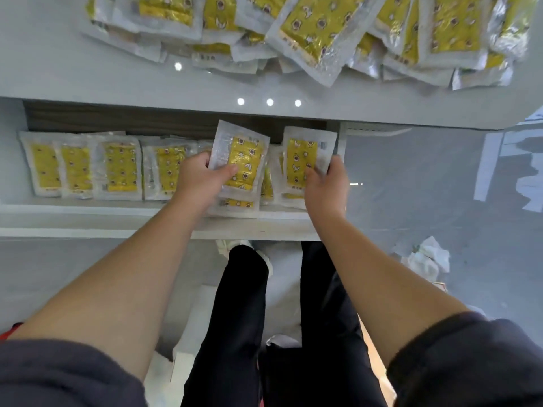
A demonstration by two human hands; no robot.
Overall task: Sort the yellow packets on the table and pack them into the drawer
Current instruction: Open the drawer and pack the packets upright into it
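A white drawer (88, 218) stands pulled out below the tabletop, with several yellow packets (79, 167) lined up side by side in its left half. My left hand (202, 177) grips a tilted yellow packet (244, 160) above the drawer's middle, thumb across its face. My right hand (326, 183) holds another yellow packet (302, 160) upright near the drawer's right end. More packets lie under both hands. A loose heap of yellow packets (320, 30) covers the far part of the white table (58, 69).
The table's front edge (264, 113) overhangs the drawer's back. My legs in dark trousers (244, 318) stand below the drawer. Crumpled white paper (426, 257) lies on the grey floor at the right, and white boxes (191, 333) sit by my feet.
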